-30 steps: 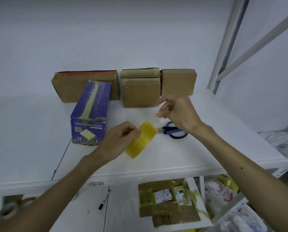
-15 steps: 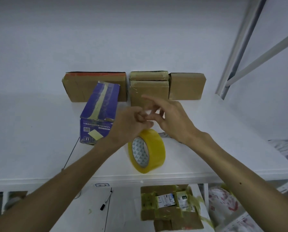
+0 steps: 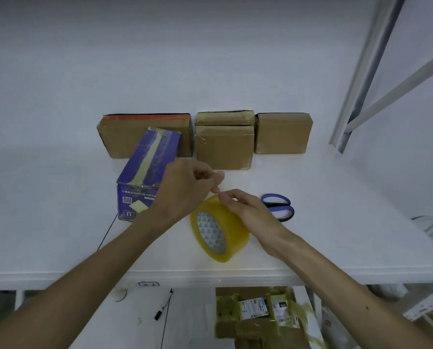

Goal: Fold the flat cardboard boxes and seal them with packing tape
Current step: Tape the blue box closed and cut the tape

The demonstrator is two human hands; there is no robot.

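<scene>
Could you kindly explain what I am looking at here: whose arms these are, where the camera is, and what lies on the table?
There is no machine: the grips are a person's two bare hands. The picture comes from a wide-angle camera worn on the person's head, looking forward and down at the hands. On the white table a yellow tape roll stands on its edge; the right hand holds its top with the fingertips. The left hand hovers just above, fingers curled; whether it pinches a tape end I cannot tell. Right of the roll lie blue-handled scissors, left of it a purple box, and brown cardboard boxes stand at the back. On the shelf below lie taped parcels and a marker.
</scene>
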